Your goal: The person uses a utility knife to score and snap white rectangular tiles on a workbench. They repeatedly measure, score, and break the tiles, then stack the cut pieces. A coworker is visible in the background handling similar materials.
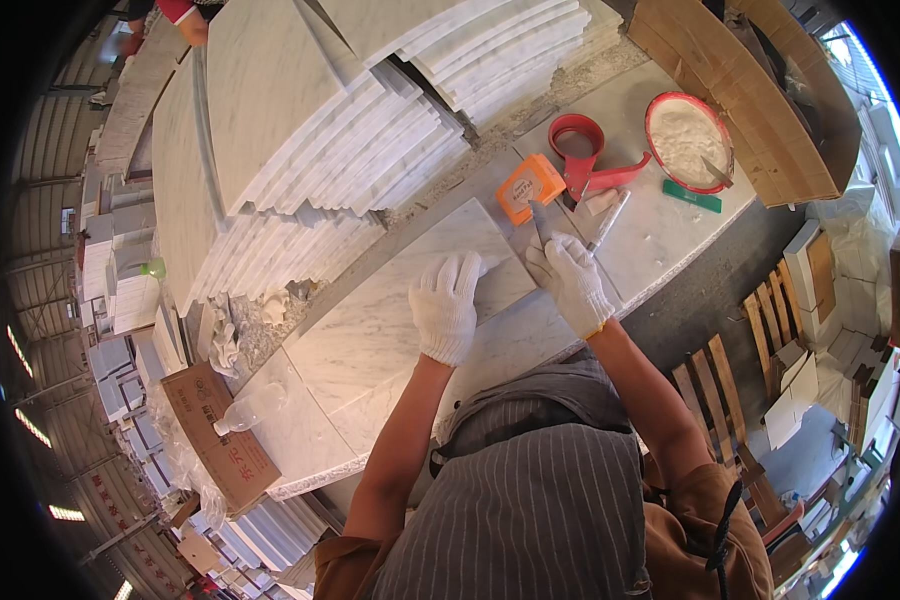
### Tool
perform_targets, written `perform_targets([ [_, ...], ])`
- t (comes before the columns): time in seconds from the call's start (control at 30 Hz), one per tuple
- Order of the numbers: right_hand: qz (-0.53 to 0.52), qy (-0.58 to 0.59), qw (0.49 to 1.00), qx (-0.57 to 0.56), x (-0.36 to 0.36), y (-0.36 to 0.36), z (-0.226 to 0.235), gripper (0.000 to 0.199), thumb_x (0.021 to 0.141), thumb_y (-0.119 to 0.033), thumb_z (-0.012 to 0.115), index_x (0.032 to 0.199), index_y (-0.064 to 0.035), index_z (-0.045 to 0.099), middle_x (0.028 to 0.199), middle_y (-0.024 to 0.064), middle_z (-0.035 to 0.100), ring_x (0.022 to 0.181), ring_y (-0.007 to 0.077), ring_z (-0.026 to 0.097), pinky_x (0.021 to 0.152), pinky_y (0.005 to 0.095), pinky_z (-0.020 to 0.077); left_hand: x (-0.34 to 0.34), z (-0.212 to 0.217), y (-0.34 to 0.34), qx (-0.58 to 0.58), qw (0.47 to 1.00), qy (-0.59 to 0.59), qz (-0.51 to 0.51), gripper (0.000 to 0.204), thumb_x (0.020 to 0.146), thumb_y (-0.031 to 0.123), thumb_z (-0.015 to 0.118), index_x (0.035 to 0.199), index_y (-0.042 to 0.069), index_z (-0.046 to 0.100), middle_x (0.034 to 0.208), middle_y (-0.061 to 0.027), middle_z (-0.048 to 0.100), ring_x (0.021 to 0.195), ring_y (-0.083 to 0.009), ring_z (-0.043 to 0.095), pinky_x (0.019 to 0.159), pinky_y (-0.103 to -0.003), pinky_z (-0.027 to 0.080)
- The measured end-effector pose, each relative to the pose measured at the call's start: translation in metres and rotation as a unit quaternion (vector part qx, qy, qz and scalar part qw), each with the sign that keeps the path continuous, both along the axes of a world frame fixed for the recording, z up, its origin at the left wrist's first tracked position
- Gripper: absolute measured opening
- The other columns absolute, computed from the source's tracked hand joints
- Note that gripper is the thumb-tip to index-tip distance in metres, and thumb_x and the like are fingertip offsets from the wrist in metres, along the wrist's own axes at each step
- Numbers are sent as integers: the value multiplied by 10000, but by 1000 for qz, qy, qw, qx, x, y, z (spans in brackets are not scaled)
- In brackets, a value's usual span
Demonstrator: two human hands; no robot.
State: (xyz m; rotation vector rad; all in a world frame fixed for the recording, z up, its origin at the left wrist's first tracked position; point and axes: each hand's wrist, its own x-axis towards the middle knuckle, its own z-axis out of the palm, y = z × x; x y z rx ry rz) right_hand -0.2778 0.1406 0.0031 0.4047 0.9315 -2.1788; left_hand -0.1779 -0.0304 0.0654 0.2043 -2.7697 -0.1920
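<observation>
Striped grey apron cloth (530,510) fills the bottom of the view, and both bare forearms rise from it toward a white marble tabletop (660,230). Each hand wears a white knitted glove. Left hand (446,305) lies flat, fingers together and stretched out, pressing down on a pale veined marble slab (390,310) that lies on the tabletop near its front edge; it grips nothing. Right hand (570,280) is curled around a small metal blade (539,222), whose tip points away from the person and rests at the slab's right-hand corner, just beside the left hand's fingertips. Just beyond the blade sits a small orange box (529,187), and beside that a red tape dispenser (582,150). A thin pen-like stick (608,222) lies slantwise close to the right hand. Toward the far right corner of the tabletop stands a red-rimmed bowl (658,108) of white paste with a tool leaning in it, and a green flat scraper (692,196) lies in front of it. Along the far edge, tall stacks of curved white marble pieces (350,150) are piled. At the left end of the tabletop a brown cardboard box (220,435) and a clear plastic bottle (250,410) lie near the slab's end.
</observation>
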Motion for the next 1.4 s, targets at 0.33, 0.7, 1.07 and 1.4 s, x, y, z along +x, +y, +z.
perform_targets([
  [0.33,-32,15,999,17,-2,14,1,158,1019,-164,605,1147,-72,593,1021,38,643,917,149,637,833,312,549,22,15,-6,294,945,-43,138,312,914,62,633,1227,64,632,1200,-85,641,1070,-290,611,894,-363,476],
  [0.7,-184,241,905,298,-101,150,53,227,973,-82,613,1173,5,676,795,-23,541,609,27,410,529,199,328,285,-3,-164,312,707,373,513,370,944,203,686,1160,-91,619,1055,-147,646,995,-228,606,931,-370,486],
  [1.07,-53,350,684,639,-141,157,41,269,940,-227,630,1132,-57,712,900,131,724,780,207,684,748,333,523,355,-80,-133,297,546,374,688,414,927,212,705,1150,-108,564,1003,-174,639,870,-233,605,726,-384,532],
  [1.4,-31,377,678,630,-155,151,20,298,889,-194,612,1113,-28,719,909,162,725,828,261,703,787,353,530,320,-61,-96,207,581,233,752,593,907,299,724,1310,-75,503,1143,-240,657,988,-319,668,834,-448,577],
])
